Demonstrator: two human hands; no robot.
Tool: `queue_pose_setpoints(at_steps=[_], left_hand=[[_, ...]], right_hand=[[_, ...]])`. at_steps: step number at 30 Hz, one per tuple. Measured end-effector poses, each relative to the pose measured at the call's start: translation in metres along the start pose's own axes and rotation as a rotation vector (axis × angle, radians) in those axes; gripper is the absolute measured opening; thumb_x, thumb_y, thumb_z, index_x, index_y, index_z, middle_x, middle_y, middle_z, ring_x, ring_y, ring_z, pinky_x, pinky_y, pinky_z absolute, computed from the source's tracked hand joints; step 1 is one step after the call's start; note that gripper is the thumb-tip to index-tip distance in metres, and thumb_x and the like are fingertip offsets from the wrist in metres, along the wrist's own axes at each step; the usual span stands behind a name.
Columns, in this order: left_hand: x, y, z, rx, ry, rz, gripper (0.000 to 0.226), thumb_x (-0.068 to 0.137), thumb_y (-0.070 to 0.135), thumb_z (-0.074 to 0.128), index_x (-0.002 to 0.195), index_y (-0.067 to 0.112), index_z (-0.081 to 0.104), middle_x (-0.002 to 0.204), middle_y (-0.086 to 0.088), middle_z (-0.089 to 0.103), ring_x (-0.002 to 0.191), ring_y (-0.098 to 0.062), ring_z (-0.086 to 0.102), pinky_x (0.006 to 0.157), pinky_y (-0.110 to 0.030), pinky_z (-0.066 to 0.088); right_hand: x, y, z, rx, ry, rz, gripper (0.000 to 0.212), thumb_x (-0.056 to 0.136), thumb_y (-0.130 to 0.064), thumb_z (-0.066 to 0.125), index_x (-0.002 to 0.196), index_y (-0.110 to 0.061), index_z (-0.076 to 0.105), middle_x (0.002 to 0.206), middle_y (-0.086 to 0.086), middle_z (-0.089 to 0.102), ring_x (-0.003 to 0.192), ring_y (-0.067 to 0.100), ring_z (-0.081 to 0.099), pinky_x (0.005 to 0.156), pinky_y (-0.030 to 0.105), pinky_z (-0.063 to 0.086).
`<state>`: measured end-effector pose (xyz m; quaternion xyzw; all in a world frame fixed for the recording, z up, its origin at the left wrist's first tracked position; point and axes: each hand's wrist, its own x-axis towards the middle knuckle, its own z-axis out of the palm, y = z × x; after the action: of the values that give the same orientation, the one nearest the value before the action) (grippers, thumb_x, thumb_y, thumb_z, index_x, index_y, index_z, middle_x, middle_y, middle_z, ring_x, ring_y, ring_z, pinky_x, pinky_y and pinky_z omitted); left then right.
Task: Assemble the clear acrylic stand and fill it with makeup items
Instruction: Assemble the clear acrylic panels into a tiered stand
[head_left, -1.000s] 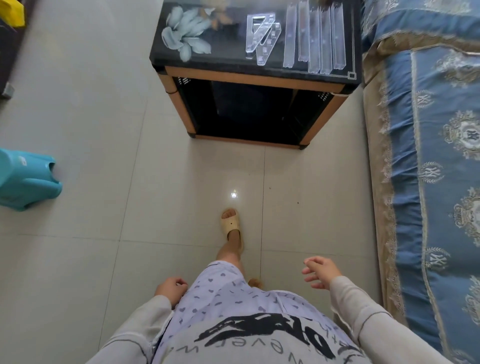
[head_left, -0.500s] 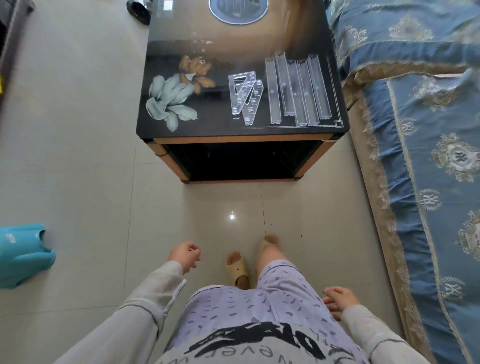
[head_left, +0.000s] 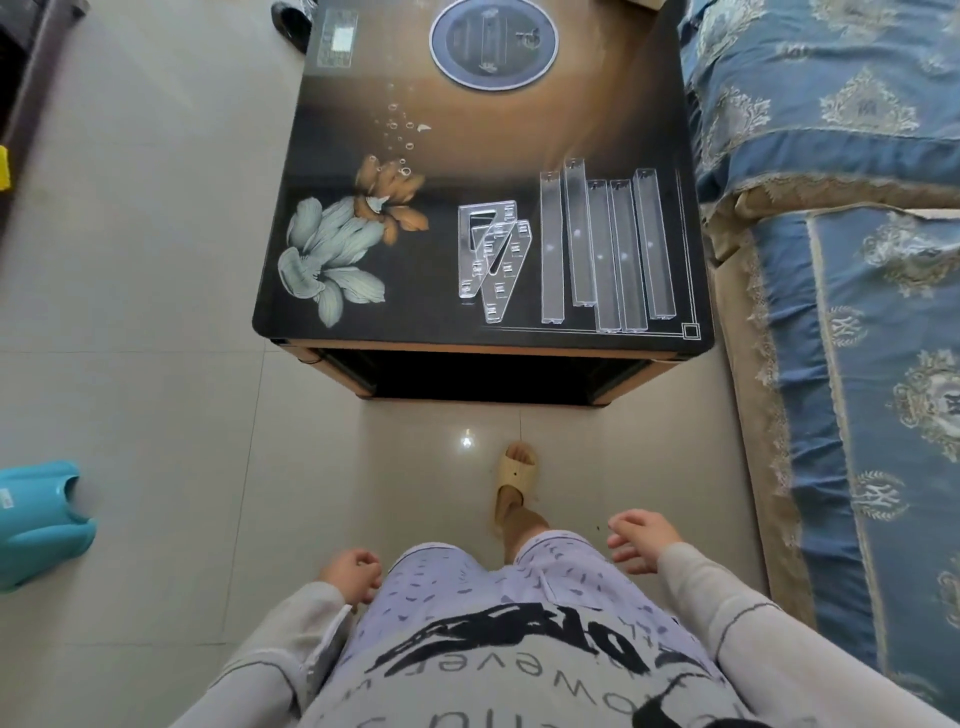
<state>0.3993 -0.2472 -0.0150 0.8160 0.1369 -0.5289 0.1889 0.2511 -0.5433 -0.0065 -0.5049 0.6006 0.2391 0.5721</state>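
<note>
On the near right of the dark table (head_left: 519, 135), five clear acrylic troughs (head_left: 605, 249) are laid side by side, with two overlapping side panels (head_left: 491, 262) just left of them. The left hand (head_left: 350, 571) and right hand (head_left: 641, 538) are held apart, empty and loose-fingered. Shirt lettering cannot be fully read.

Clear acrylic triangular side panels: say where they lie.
Head view: the side panels lie overlapped on the dark table near its front edge, between the printed flower at left and five long clear trays at right.
</note>
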Motion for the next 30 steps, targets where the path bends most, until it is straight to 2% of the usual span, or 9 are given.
queue_pose_setpoints(at_steps=[3, 5, 8, 16, 21, 23, 26, 28, 30], left_hand=[[0.003, 0.019, 0.0, -0.031, 0.001, -0.01, 0.01, 0.09, 0.001, 0.043, 0.09, 0.006, 0.051, 0.062, -0.002, 0.05, 0.038, -0.011, 0.049, 0.034, -0.014, 0.037], [0.006, 0.032, -0.002, -0.013, 0.002, -0.008, 0.011, 0.09, 0.002, 0.045, 0.088, 0.007, 0.054, 0.061, -0.001, 0.05, 0.048, -0.015, 0.043, 0.042, -0.02, 0.036], [0.011, 0.053, -0.003, -0.033, 0.022, -0.009, 0.018, 0.089, 0.002, 0.045, 0.077, 0.012, 0.053, 0.06, -0.002, 0.051, 0.048, -0.015, 0.042, 0.044, -0.021, 0.034], [0.038, 0.114, -0.015, -0.089, 0.037, 0.039, 0.028, 0.09, 0.0, 0.041, 0.068, 0.016, 0.047, 0.06, -0.003, 0.049, 0.048, -0.017, 0.039, 0.045, -0.021, 0.027], [0.049, 0.15, -0.026, -0.016, 0.02, 0.079, 0.033, 0.089, 0.0, 0.043, 0.062, 0.019, 0.046, 0.06, -0.001, 0.05, 0.047, -0.016, 0.041, 0.029, -0.012, 0.032], [0.053, 0.163, -0.031, 0.017, 0.013, 0.093, 0.026, 0.088, 0.002, 0.044, 0.067, 0.017, 0.05, 0.06, 0.001, 0.051, 0.047, -0.014, 0.043, 0.03, -0.012, 0.032], [0.06, 0.184, -0.036, 0.068, 0.004, 0.121, 0.017, 0.087, 0.004, 0.046, 0.08, 0.015, 0.056, 0.068, -0.005, 0.059, 0.053, -0.018, 0.052, 0.045, -0.019, 0.042], [0.066, 0.199, -0.038, 0.093, 0.016, 0.146, 0.019, 0.086, 0.006, 0.047, 0.09, 0.011, 0.064, 0.092, -0.015, 0.067, 0.081, -0.03, 0.064, 0.071, -0.029, 0.049], [0.075, 0.217, -0.041, 0.12, 0.075, 0.182, 0.023, 0.087, 0.009, 0.047, 0.102, 0.007, 0.065, 0.109, -0.017, 0.066, 0.103, -0.032, 0.06, 0.085, -0.03, 0.046]], right_hand=[[0.014, -0.036, -0.015, -0.056, -0.014, -0.043, 0.027, 0.095, -0.004, 0.041, 0.07, -0.011, 0.045, 0.062, 0.009, 0.044, 0.018, 0.002, 0.037, 0.027, 0.007, 0.026], [0.022, -0.056, -0.024, -0.093, -0.01, -0.064, 0.018, 0.095, -0.005, 0.042, 0.078, -0.009, 0.048, 0.063, 0.007, 0.046, 0.021, 0.002, 0.039, 0.027, 0.008, 0.027], [0.029, -0.076, -0.033, -0.083, -0.011, -0.067, 0.011, 0.095, -0.006, 0.042, 0.085, -0.009, 0.047, 0.063, 0.006, 0.047, 0.025, 0.004, 0.043, 0.028, 0.008, 0.028], [0.04, -0.091, -0.037, -0.045, -0.007, 0.013, 0.029, 0.095, -0.005, 0.041, 0.068, -0.013, 0.044, 0.062, 0.008, 0.044, 0.017, 0.001, 0.036, 0.028, 0.007, 0.025], [0.044, -0.098, -0.032, -0.076, -0.019, 0.062, 0.028, 0.095, -0.006, 0.042, 0.068, -0.015, 0.045, 0.063, 0.006, 0.047, 0.019, 0.001, 0.039, 0.029, 0.008, 0.026], [0.047, -0.101, -0.029, -0.107, -0.016, 0.074, 0.027, 0.094, -0.006, 0.042, 0.069, -0.016, 0.045, 0.063, 0.005, 0.048, 0.027, 0.005, 0.044, 0.029, 0.009, 0.028], [0.055, -0.11, -0.025, -0.15, -0.006, 0.089, 0.02, 0.093, -0.006, 0.042, 0.075, -0.014, 0.047, 0.062, 0.004, 0.048, 0.031, 0.006, 0.044, 0.029, 0.008, 0.029], [0.063, -0.117, -0.022, -0.164, -0.006, 0.094, 0.013, 0.094, -0.006, 0.042, 0.082, -0.01, 0.047, 0.062, 0.004, 0.047, 0.023, 0.002, 0.041, 0.028, 0.007, 0.027], [0.073, -0.125, -0.017, -0.176, -0.008, 0.092, 0.008, 0.094, -0.006, 0.042, 0.088, -0.008, 0.047, 0.062, 0.005, 0.047, 0.021, 0.001, 0.04, 0.028, 0.007, 0.026]])
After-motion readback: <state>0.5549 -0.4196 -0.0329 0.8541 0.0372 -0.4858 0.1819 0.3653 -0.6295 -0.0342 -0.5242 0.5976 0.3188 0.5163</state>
